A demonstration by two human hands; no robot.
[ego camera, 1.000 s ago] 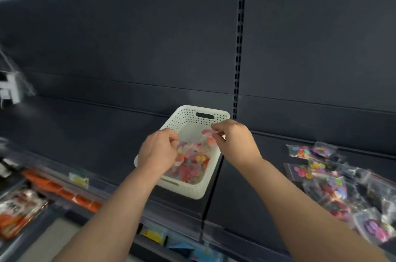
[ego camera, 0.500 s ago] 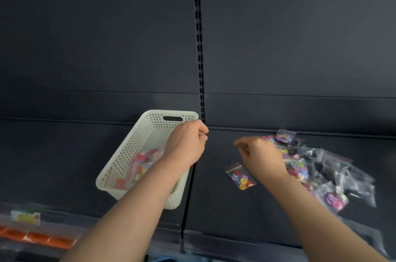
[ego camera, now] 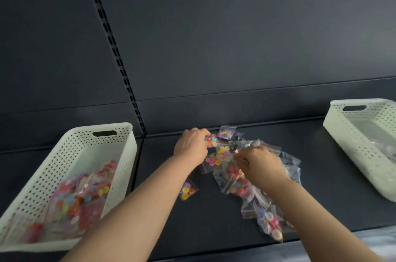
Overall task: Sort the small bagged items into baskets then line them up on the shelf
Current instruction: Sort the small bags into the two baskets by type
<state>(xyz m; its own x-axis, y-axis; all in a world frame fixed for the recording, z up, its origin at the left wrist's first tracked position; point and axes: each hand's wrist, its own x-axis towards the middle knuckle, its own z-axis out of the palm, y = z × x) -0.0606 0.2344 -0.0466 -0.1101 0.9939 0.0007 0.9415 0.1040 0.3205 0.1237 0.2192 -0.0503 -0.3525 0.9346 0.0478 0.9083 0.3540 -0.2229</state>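
a: where are the small bags right now?

b: most lie in a loose pile of bags on the dark shelf, between two white baskets. one stray bag sits apart from it, just beside the left forearm.

a: and the hands?

b: the left hand is at the far edge of the pile, fingers curled, pinching a bag of coloured discs. the right hand lies over the middle of the pile, fingers curled down and nipping the top of a clear bag there. which bag exactly, i cannot tell.

a: the baskets?

b: the left basket stands on the shelf well left of the pile, on the other side of the slotted upright. it holds a heap of bags with pink, orange and yellow discs, all blurred. the right basket stands well to the right, partly cut off by the frame edge. something pale and clear lies inside, too blurred to name.

a: anything behind?

b: the dark back panel rises behind the shelf.
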